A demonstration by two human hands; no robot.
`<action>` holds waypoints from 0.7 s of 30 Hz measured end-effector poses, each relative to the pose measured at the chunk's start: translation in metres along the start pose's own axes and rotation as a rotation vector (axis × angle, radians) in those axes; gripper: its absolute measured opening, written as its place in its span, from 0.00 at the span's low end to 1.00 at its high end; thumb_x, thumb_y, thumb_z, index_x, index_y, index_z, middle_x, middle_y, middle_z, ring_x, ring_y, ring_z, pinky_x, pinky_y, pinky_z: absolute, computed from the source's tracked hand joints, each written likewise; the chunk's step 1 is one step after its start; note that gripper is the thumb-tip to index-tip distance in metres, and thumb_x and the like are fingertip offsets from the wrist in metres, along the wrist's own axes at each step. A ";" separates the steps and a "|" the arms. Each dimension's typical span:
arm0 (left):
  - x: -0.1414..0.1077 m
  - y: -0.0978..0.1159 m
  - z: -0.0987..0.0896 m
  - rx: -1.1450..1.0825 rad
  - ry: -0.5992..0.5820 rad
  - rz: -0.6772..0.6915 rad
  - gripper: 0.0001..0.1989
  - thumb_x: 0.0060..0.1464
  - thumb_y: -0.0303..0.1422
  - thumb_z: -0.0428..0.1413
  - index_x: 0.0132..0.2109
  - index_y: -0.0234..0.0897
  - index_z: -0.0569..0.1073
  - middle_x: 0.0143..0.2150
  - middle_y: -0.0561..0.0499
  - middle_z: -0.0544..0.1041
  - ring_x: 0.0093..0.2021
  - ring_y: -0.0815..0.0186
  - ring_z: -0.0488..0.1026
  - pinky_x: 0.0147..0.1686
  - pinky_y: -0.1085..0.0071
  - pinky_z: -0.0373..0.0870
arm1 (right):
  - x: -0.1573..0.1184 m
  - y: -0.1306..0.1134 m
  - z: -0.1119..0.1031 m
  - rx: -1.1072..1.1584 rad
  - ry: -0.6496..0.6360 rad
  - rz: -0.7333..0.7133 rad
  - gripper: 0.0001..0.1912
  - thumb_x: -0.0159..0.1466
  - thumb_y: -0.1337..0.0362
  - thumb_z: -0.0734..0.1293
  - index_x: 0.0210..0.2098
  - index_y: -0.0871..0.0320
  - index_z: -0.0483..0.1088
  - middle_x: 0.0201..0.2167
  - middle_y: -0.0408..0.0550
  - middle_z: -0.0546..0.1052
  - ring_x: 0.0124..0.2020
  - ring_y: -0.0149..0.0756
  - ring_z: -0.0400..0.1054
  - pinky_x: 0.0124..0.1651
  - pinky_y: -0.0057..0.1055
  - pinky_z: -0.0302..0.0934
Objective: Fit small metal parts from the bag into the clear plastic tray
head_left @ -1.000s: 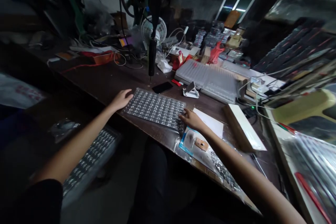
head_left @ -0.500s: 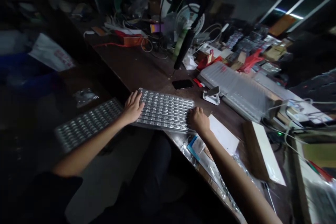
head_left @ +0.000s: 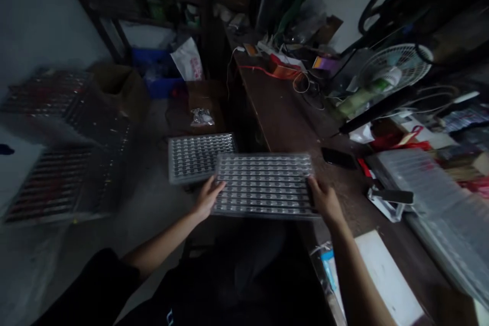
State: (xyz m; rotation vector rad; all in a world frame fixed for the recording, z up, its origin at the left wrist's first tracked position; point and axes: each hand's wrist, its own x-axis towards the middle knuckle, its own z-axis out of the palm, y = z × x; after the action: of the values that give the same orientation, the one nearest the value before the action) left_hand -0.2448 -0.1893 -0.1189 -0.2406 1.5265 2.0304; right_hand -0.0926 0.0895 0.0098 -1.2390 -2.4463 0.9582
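My left hand (head_left: 208, 196) and right hand (head_left: 325, 198) have fingers curled round opposite ends of this clear plastic tray (head_left: 265, 183), phone (head_left: 338, 158) lying on the bench (head_left: 280, 107).

The person wears a black top, and its short sleeve (head_left: 103, 275), in the lower left of the frame, is loose and ends near the elbow. Below this sleeve the arm is bare, and both the left hand (head_left: 207, 197) and the right hand (head_left: 326, 201) are bare too. A small pale mark (head_left: 170, 317) shows on the dark cloth at the bottom edge, too blurred to read. The trousers (head_left: 248, 270), in the lower middle, look dark.
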 end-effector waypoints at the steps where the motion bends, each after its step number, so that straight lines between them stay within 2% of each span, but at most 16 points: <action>1: 0.005 0.005 -0.016 0.006 0.042 -0.006 0.24 0.41 0.41 0.71 0.47 0.42 0.78 0.44 0.50 0.83 0.43 0.63 0.80 0.39 0.74 0.75 | -0.002 -0.010 0.012 0.007 -0.027 -0.035 0.26 0.61 0.40 0.59 0.28 0.56 0.71 0.25 0.49 0.77 0.31 0.44 0.72 0.35 0.37 0.65; 3: 0.016 0.018 -0.051 0.034 0.113 -0.016 0.29 0.39 0.42 0.72 0.50 0.43 0.77 0.40 0.51 0.82 0.39 0.64 0.80 0.32 0.76 0.73 | -0.002 -0.030 0.043 0.023 -0.072 -0.088 0.25 0.63 0.41 0.58 0.30 0.56 0.71 0.29 0.51 0.78 0.33 0.44 0.72 0.37 0.36 0.66; 5: 0.030 0.035 -0.087 0.085 0.158 0.001 0.32 0.39 0.45 0.71 0.52 0.44 0.76 0.40 0.51 0.82 0.38 0.64 0.79 0.29 0.76 0.72 | 0.006 -0.051 0.079 0.045 -0.108 -0.133 0.24 0.65 0.42 0.58 0.34 0.56 0.72 0.33 0.51 0.80 0.37 0.43 0.73 0.40 0.35 0.66; 7: 0.045 0.054 -0.116 0.206 0.165 0.075 0.32 0.43 0.50 0.67 0.54 0.43 0.74 0.44 0.50 0.82 0.41 0.61 0.80 0.32 0.73 0.74 | 0.022 -0.071 0.115 0.072 -0.143 -0.163 0.23 0.67 0.44 0.59 0.39 0.57 0.73 0.37 0.50 0.80 0.41 0.43 0.74 0.45 0.35 0.66; 9: 0.064 0.073 -0.136 0.395 0.162 0.177 0.31 0.50 0.54 0.61 0.57 0.42 0.72 0.50 0.47 0.81 0.46 0.59 0.79 0.37 0.71 0.76 | 0.043 -0.088 0.148 0.095 -0.187 -0.167 0.21 0.69 0.47 0.60 0.41 0.57 0.74 0.39 0.49 0.80 0.43 0.42 0.74 0.47 0.35 0.67; 12: 0.096 0.095 -0.147 0.624 0.180 0.270 0.30 0.57 0.54 0.55 0.58 0.39 0.70 0.54 0.44 0.79 0.51 0.58 0.78 0.41 0.69 0.76 | 0.078 -0.103 0.191 0.110 -0.248 -0.139 0.16 0.71 0.53 0.63 0.48 0.58 0.74 0.47 0.51 0.78 0.45 0.40 0.73 0.50 0.40 0.69; 13: 0.106 0.101 -0.148 0.670 0.188 0.280 0.30 0.57 0.53 0.55 0.57 0.38 0.71 0.54 0.43 0.79 0.51 0.58 0.78 0.42 0.70 0.76 | 0.089 -0.104 0.203 0.112 -0.270 -0.131 0.16 0.70 0.55 0.66 0.53 0.57 0.71 0.52 0.51 0.75 0.47 0.39 0.73 0.50 0.43 0.70; 15: 0.125 0.107 -0.147 0.733 0.197 0.276 0.28 0.56 0.52 0.57 0.55 0.36 0.72 0.51 0.43 0.80 0.49 0.58 0.78 0.42 0.69 0.76 | 0.107 -0.103 0.224 0.112 -0.289 -0.121 0.19 0.69 0.56 0.67 0.56 0.58 0.70 0.55 0.52 0.73 0.50 0.43 0.72 0.51 0.45 0.71; 18: 0.144 0.107 -0.146 0.841 0.219 0.243 0.26 0.54 0.50 0.60 0.51 0.35 0.74 0.42 0.46 0.82 0.44 0.58 0.79 0.40 0.68 0.75 | 0.125 -0.093 0.250 0.094 -0.310 -0.121 0.19 0.69 0.56 0.67 0.56 0.58 0.70 0.55 0.51 0.73 0.51 0.44 0.72 0.51 0.46 0.70; 21: 0.150 0.099 -0.148 0.946 0.247 0.208 0.24 0.52 0.50 0.62 0.47 0.36 0.76 0.37 0.47 0.82 0.41 0.57 0.78 0.38 0.67 0.73 | 0.135 -0.083 0.269 0.058 -0.299 -0.135 0.20 0.69 0.56 0.67 0.57 0.58 0.69 0.55 0.52 0.73 0.50 0.43 0.72 0.51 0.46 0.70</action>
State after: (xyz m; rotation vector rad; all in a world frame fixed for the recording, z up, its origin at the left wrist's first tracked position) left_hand -0.4501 -0.2923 -0.1567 0.0566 2.5569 1.2251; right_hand -0.3557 0.0393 -0.1510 -0.9557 -2.6615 1.2436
